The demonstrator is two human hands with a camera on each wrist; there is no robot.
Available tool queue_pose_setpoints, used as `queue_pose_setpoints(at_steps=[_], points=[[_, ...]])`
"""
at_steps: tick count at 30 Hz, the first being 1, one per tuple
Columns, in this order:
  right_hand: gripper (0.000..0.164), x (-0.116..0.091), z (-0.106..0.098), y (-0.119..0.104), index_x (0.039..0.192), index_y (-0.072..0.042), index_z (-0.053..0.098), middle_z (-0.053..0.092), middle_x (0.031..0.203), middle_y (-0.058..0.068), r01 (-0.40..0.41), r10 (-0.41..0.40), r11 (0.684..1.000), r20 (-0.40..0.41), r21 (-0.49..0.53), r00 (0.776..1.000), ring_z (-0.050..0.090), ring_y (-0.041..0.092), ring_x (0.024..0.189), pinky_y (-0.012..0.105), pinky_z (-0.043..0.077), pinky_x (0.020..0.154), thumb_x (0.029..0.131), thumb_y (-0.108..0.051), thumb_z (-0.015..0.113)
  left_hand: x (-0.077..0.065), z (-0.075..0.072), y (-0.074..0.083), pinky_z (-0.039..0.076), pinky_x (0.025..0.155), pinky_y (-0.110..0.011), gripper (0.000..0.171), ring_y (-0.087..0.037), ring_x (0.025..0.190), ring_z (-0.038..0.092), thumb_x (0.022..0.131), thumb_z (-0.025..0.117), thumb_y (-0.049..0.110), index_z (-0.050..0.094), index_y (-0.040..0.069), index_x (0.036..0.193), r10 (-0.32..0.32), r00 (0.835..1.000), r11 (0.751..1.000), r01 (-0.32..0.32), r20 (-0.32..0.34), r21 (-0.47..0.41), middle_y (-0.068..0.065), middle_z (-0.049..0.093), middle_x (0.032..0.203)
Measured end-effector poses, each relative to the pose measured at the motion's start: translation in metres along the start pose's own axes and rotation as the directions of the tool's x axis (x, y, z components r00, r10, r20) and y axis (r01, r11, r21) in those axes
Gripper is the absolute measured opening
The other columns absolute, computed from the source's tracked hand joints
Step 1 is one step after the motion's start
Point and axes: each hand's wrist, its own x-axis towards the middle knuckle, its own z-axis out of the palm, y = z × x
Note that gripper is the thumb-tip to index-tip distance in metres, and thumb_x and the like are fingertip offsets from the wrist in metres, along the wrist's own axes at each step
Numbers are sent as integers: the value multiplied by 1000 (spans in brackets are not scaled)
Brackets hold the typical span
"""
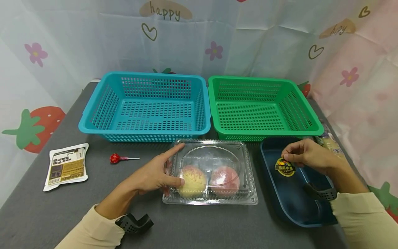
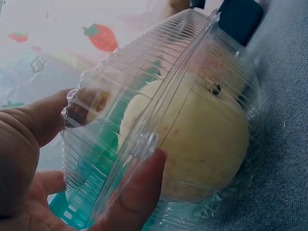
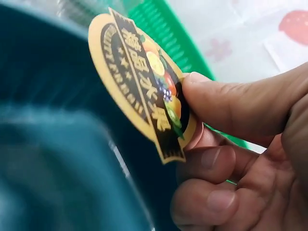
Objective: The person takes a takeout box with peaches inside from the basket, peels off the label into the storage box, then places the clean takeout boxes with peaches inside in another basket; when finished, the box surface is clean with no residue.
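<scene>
My left hand [image 1: 153, 174] holds the left end of a clear plastic clamshell box [image 1: 214, 201], its lid down. In the left wrist view, the thumb and fingers spread around the box's ribbed side. Inside sit two peaches: a yellow peach [image 1: 189, 188] on the left and a pink peach [image 1: 225, 181] beside it. Over a dark blue tray [image 1: 287, 197], my right hand [image 1: 311, 155] pinches a round black-and-gold fruit sticker [image 3: 139, 86] at its edge between thumb and fingers. The printed side, with coloured fruit on it, shows in the right wrist view.
Behind the box stand a blue basket [image 1: 155, 132] and a green basket [image 1: 267, 132], side by side. A red lollipop [image 1: 115, 158] and a white-and-brown packet [image 1: 67, 166] lie at left. Another packet [image 1: 332, 141] lies beyond the right hand.
</scene>
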Motion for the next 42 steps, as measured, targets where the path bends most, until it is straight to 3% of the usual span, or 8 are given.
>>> queue_pose_setpoints(at_steps=[5, 13, 28, 38, 42], points=[[19, 1, 0, 14, 96, 11, 64, 58, 75, 2, -62, 62, 998, 12, -24, 998, 47, 18, 58, 36, 42, 52, 98, -7, 57, 0, 0, 0, 53, 48, -52, 102, -24, 56, 55, 77, 82, 6, 21, 29, 155, -1, 1000, 1000, 1, -3, -12, -31, 26, 130], [18, 2, 3, 29, 96, 8, 66, 61, 79, 7, -155, 154, 984, -14, -92, 988, 51, 16, 64, 33, 46, 56, 96, -9, 60, 0, -1, -1, 53, 47, -53, 102, -23, 54, 55, 77, 82, 5, 20, 29, 155, 2, 1000, 1000, -2, 4, -24, -30, 26, 128], [15, 5, 9, 41, 94, 5, 69, 62, 78, 7, -151, 152, 966, -9, -211, 988, 51, 13, 64, 26, 43, 54, 94, -9, 62, -1, -1, 0, 53, 46, -49, 102, -20, 54, 53, 77, 81, 3, 20, 28, 155, 4, 1000, 999, -3, 6, -45, -26, 30, 111], [15, 2, 8, 37, 97, 2, 70, 65, 82, 6, -149, 135, 948, -67, -280, 989, 51, 14, 67, 27, 43, 56, 95, -11, 63, -2, -1, 1, 53, 47, -49, 102, -20, 54, 53, 77, 81, 4, 20, 28, 155, 4, 1000, 999, -3, 6, -48, -25, 31, 110], [16, -1, 7, 31, 99, 1, 70, 67, 89, 7, -144, 114, 935, -109, -325, 988, 56, 16, 76, 29, 47, 63, 95, -12, 62, -1, -1, 0, 54, 47, -48, 102, -20, 55, 54, 77, 81, 4, 20, 29, 155, -2, 1000, 999, 3, 10, -54, -24, 31, 108]])
